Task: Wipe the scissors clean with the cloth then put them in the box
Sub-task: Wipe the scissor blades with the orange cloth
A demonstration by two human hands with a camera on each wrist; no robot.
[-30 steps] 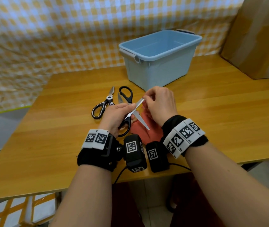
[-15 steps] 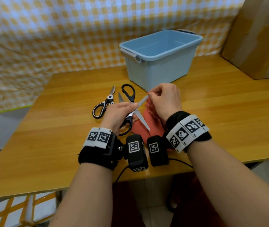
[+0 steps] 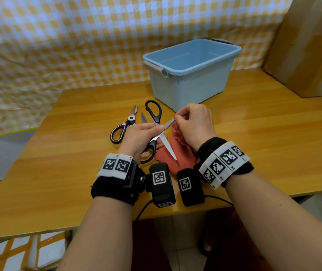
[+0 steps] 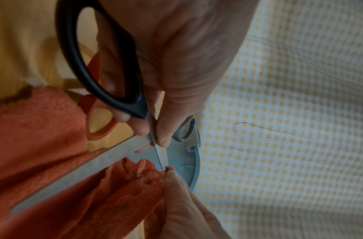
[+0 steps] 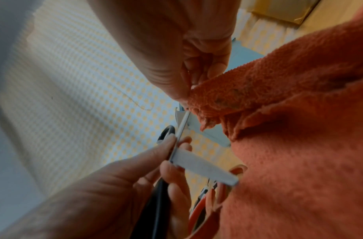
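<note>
Since a second ago, right hand (image 3: pixel 194 126) has slid the cloth (image 3: pixel 177 153) outward along the upper blade, from near the pivot to the tip; left hand (image 3: pixel 139 138) has hardly shifted.

Hands: left grips the black-handled scissors (image 3: pixel 161 141), fingers through the handle loop, thumb and forefinger pinched at the pivot. Blades splayed apart. Right pinches a fold of cloth round the tip of the upper blade; the rest of the cloth hangs down to the desk (image 3: pixel 263 133).

Doing the step well, as I judge it:
- Stroke from pivot to tip, never back toward the edge.
- Keep the cloth doubled between fingers and steel.
- Hold the left wrist steady so the free lower blade does not swing.
- The lower blade looks not yet wrapped; I would do it next, then close the blades before the box.

Where things lie, head view:
- Held scissors sit between the two hands, just above the desk; upper blade toward 1 o'clock, lower blade toward 5 o'clock over the cloth.
- Box (image 3: pixel 192 75) at 12 to 1 o'clock from the hands, near, open-topped, nothing visible inside.
- Two more pairs on the desk at 11 o'clock of the left hand: grey-handled scissors (image 3: pixel 124 127), and a second black pair (image 3: pixel 154 112) partly behind the thumb.
- Orange handle (image 4: pixel 100 122) shows under the cloth in the left wrist view.
</note>
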